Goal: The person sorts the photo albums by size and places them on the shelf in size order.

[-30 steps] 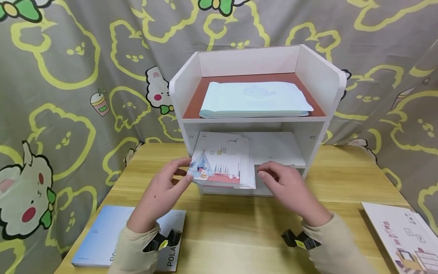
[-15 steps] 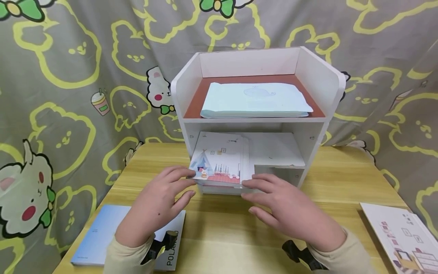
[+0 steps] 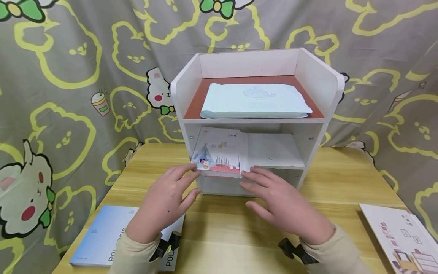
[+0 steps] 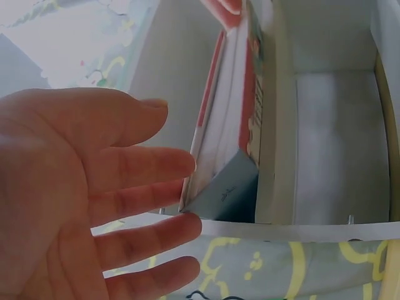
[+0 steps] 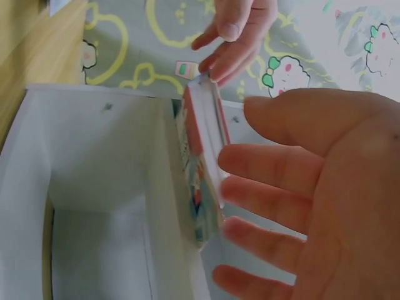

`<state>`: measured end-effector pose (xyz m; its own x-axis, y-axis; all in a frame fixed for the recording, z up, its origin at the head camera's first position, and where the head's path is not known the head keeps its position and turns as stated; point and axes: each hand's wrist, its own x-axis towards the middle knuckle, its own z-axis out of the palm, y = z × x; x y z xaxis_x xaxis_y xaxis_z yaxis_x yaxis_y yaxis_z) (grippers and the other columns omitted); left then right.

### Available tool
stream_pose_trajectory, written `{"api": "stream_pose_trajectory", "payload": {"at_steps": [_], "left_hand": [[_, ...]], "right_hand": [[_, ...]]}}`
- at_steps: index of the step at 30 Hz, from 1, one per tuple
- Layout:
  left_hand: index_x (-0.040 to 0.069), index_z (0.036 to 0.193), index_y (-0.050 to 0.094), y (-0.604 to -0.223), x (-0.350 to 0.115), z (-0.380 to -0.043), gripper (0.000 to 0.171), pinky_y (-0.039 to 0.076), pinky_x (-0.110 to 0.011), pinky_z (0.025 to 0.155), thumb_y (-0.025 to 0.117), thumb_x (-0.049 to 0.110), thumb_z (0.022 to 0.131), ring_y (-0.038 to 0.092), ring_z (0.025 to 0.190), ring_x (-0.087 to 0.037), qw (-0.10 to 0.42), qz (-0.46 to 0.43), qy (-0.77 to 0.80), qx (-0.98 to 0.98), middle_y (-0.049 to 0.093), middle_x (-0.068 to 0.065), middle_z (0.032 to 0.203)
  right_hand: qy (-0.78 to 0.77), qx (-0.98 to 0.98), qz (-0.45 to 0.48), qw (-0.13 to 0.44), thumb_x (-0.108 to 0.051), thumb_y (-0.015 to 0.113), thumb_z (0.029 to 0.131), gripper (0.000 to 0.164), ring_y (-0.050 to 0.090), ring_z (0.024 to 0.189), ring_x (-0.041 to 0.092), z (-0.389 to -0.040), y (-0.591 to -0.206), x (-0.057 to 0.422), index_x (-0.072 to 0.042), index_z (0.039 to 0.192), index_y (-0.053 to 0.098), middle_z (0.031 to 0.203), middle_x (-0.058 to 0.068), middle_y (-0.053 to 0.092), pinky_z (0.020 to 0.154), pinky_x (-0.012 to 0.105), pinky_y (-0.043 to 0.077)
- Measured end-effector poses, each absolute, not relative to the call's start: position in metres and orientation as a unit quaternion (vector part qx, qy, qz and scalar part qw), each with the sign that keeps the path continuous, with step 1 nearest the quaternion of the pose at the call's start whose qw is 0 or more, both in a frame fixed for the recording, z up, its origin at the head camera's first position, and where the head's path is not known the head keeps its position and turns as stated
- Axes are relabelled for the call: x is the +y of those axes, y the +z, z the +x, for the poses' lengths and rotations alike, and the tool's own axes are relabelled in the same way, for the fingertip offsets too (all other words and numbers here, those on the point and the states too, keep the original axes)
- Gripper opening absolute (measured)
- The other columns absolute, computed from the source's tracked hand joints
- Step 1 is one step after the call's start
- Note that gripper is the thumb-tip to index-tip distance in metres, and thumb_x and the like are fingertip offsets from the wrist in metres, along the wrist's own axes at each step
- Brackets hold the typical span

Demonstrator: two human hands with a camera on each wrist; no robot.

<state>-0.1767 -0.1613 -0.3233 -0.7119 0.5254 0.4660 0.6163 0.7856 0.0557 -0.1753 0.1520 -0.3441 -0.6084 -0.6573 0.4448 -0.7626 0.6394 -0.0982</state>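
Observation:
A stack of picture books point(image 3: 224, 152), the top cover printed with a blue tent and a pink floor, lies on the left part of the middle level of a small white shelf unit point(image 3: 333, 82). My left hand point(image 3: 164, 199) has its fingertips at the stack's front left corner. At its front right corner are the fingertips of my right hand point(image 3: 285, 203). Both hands have extended, slightly bent fingers and grip nothing. In the left wrist view the page edges point(image 4: 219, 131) face my left fingers. The right wrist view shows the books point(image 5: 206, 119) beside my right fingers.
A thin pale blue package point(image 3: 256, 102) with a whale drawing lies on the unit's top level. On the wooden table point(image 3: 232, 236), a blue-and-white book point(image 3: 99, 238) lies at the left, partly behind my sleeve, and a white illustrated book point(image 3: 400, 236) at the right. A patterned curtain point(image 3: 78, 125) hangs behind.
The stack has slid deeper into the shelf. My left hand has let go of its side, and my right hand has come over from the right; both sets of fingertips now meet the front edge.

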Motion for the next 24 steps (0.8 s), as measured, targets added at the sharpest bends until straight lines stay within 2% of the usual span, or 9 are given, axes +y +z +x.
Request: {"api": "stream_pose_trajectory", "payload": {"at_steps": [4, 11, 18, 24], "left_hand": [[0.007, 0.128, 0.069, -0.323, -0.16, -0.177, 0.04, 0.049, -0.047, 0.101, 0.072, 0.027, 0.094, 0.054, 0.125, -0.029, 0.222, -0.311, -0.102, -0.919, 0.058, -0.009, 0.14], [0.007, 0.128, 0.069, -0.326, -0.16, -0.18, 0.041, 0.049, -0.048, 0.101, 0.072, 0.029, 0.094, 0.054, 0.126, -0.03, 0.218, -0.309, -0.104, -0.92, 0.056, -0.01, 0.143], [0.007, 0.129, 0.068, -0.334, -0.159, -0.188, 0.042, 0.049, -0.05, 0.101, 0.073, 0.03, 0.093, 0.05, 0.132, -0.031, 0.217, -0.295, -0.111, -0.924, 0.046, -0.011, 0.153], [0.006, 0.129, 0.068, -0.338, -0.159, -0.193, 0.043, 0.047, -0.051, 0.103, 0.072, 0.03, 0.094, 0.049, 0.133, -0.033, 0.202, -0.29, -0.103, -0.93, 0.045, -0.013, 0.154]], "right_hand": [[0.148, -0.886, 0.391, 0.202, -0.034, 0.071, 0.094, 0.045, 0.041, 0.142, 0.03, -0.179, -0.349, 0.148, -0.009, 0.131, 0.068, 0.15, 0.008, 0.051, 0.115, 0.048, 0.035], [0.155, -0.892, 0.377, 0.197, -0.033, 0.072, 0.093, 0.044, 0.037, 0.145, 0.034, -0.185, -0.36, 0.144, -0.009, 0.131, 0.068, 0.159, 0.013, 0.038, 0.113, 0.053, 0.035], [0.15, -0.898, 0.367, 0.191, -0.033, 0.07, 0.094, 0.042, 0.023, 0.151, 0.032, -0.192, -0.372, 0.141, -0.011, 0.13, 0.069, 0.164, 0.015, 0.025, 0.112, 0.055, 0.035], [0.141, -0.904, 0.361, 0.178, -0.035, 0.067, 0.095, 0.044, 0.011, 0.153, 0.033, -0.198, -0.38, 0.137, -0.012, 0.133, 0.067, 0.167, 0.016, 0.012, 0.112, 0.057, 0.032]]}}
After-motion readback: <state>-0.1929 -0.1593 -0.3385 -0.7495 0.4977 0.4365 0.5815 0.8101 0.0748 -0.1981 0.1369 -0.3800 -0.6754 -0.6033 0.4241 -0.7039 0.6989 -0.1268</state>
